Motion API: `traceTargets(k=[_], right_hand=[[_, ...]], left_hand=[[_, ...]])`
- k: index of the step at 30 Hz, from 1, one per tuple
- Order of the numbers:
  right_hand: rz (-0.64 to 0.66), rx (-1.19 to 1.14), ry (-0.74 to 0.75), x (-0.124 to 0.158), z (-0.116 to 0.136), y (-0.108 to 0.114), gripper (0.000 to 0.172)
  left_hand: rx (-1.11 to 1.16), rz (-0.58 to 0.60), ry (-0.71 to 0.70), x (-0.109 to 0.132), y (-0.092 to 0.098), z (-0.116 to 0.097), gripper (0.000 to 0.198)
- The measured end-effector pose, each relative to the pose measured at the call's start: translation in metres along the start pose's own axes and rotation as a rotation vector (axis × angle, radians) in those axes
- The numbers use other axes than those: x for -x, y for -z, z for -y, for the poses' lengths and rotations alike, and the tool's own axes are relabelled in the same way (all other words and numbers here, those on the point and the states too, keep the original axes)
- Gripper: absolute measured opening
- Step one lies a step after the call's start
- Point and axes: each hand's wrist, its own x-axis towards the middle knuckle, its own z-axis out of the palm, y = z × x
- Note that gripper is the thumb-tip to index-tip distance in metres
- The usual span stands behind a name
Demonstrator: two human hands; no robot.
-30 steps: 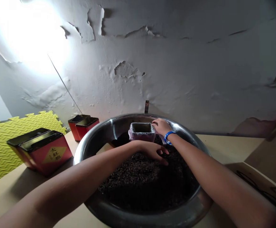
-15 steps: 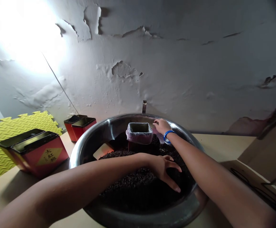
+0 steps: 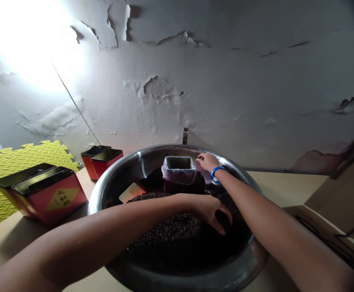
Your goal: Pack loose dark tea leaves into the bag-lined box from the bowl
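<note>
A wide steel basin on the table holds a heap of dark loose tea leaves. At its far side stands a red tin lined with a pinkish plastic bag. My left hand lies on the leaves at the middle right, fingers curled down into them. My right hand, with a blue band at the wrist, rests at the tin's right edge, fingers bent on the bag's rim. A pale flat card lies inside the basin at the left.
Two red tins with dark open rims stand at the left, two more farther back. Yellow foam matting leans at the far left. A peeling white wall rises behind. A brown box edge sits at the right.
My left hand slid from the heap's middle toward me and to the right, spread out, then curled its fingers into the leaves. My right hand stayed at the tin.
</note>
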Motion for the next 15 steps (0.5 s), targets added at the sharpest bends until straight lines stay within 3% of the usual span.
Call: traceTargets(k=[8,11,15], right_hand=[[0.013,-0.009,0.015,-0.002,0.000,-0.003,0.021],[0.018,-0.007,0.015,-0.002,-0.001,-0.002,0.021],[0.094,-0.007,0.043,0.000,-0.002,0.004,0.022]], left_hand=[[0.085,-0.133,-0.022,0.002,0.011,0.013,0.027],[0.139,-0.299,-0.043,0.006,0.021,0.015,0.022],[0.129,-0.644,-0.036,0.015,0.041,0.029,0.020]])
